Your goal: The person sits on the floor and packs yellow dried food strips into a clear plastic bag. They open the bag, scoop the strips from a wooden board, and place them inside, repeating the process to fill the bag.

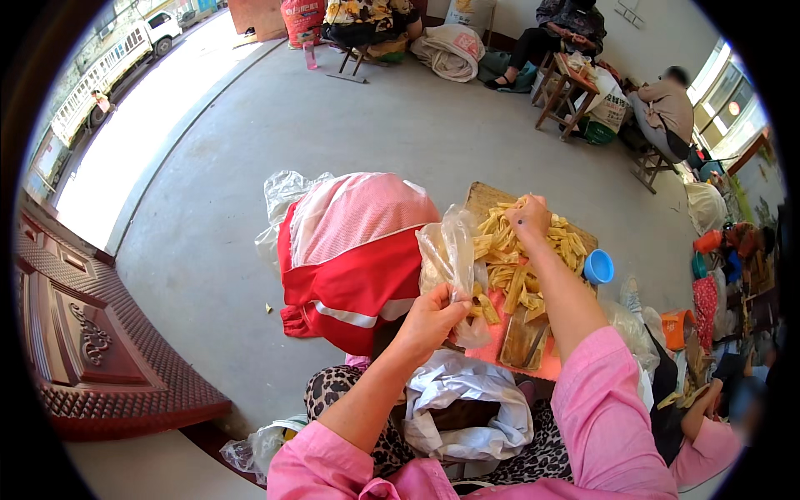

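My left hand [437, 315] pinches the edge of a clear plastic bag [459, 244], which stands upright with some pale content inside. Over the heap of dried yellow strips [569, 247], my right hand [529, 219] has its fingers curled down among the pieces; its fingertips are hidden, so whether it grips one cannot be told. The heap lies on a wooden board [484, 195]. Nearer me are a pink cloth [494, 340] and a small wooden block [517, 340] with a dark, narrow blade-like tool [535, 347] on it. A blue cup [599, 267] stands at the board's right edge.
A red and pink garment [356, 269] covers something bulky left of the board. An open white sack [469, 406] sits between my knees. Seated people work at the back and right, one beside a wooden stool [569, 94]. A carved wooden door panel [94, 337] stands at left.
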A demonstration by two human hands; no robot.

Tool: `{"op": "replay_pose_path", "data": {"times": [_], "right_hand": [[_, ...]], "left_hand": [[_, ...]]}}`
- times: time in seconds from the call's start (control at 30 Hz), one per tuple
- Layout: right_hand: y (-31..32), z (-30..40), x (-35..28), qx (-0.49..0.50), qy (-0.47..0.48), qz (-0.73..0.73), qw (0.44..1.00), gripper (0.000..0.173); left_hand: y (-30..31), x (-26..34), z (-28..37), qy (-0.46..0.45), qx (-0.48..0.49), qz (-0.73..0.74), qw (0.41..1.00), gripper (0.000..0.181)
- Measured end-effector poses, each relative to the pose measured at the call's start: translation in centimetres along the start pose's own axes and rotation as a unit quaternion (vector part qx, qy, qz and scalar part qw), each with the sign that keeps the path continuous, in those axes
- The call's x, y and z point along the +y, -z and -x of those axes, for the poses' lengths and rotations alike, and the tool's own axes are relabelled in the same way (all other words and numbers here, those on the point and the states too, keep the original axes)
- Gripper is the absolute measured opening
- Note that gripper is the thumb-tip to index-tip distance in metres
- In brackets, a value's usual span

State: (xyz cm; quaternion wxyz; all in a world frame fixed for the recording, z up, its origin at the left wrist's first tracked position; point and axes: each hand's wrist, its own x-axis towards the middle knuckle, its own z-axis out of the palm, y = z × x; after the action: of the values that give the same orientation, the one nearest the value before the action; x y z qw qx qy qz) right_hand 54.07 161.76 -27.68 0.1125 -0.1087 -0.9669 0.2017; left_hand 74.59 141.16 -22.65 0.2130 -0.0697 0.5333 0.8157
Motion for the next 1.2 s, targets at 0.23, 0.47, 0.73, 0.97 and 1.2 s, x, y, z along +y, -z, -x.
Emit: {"op": "replay_pose_path", "data": {"times": [0.23, 0.47, 0.73, 0.97, 1.2], "right_hand": [[4.6, 0.4, 0.9, 0.021, 0.022, -0.169, 0.985, 0.013], [6.4, 8.7, -5.1, -0.237, -0.113, -0.547, 0.795, 0.011], [0.2, 11.6, -5.2, -0.333, 0.031, -0.46, 0.822, 0.023], [-3.0, 13.6, -1.8, -0.214, 0.371, -0.207, 0.879, 0.04], [2.0, 12.5, -3.7, -0.216, 0.235, -0.171, 0.932, 0.028]], "left_hand": [[-0.6, 0.0, 0.0, -0.007, -0.003, -0.007, 1.0, 0.01], [0.4, -0.9, -0.2, -0.028, 0.044, 0.01, 0.999, 0.013], [0.1, -0.9, -0.4, -0.093, 0.076, -0.025, 0.992, 0.016], [-0.6, -0.6, -0.5, -0.067, 0.02, -0.027, 0.997, 0.014], [-0.3, -0.1, 0.4, -0.047, 0.011, -0.039, 0.998, 0.013]]}}
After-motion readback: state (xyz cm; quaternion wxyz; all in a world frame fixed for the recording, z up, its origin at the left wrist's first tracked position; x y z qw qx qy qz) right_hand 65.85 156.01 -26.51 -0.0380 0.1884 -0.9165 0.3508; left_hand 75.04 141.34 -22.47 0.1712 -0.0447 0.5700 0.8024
